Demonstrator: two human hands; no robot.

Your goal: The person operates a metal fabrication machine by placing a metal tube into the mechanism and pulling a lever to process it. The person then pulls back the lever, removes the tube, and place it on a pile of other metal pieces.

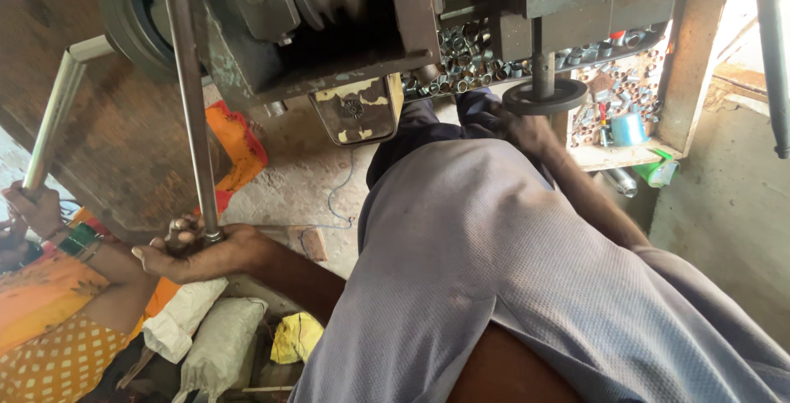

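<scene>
Here my left hand (197, 251) has its fingers wrapped around the long grey steel lever rod (191, 99), while my right hand (527, 132), fingers hidden, rests under the round black handwheel (545, 96).

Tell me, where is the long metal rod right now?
In the head view, the long metal rod stands on the left side, running down from the machine into the person's left hand, which grips its lower end.
</scene>
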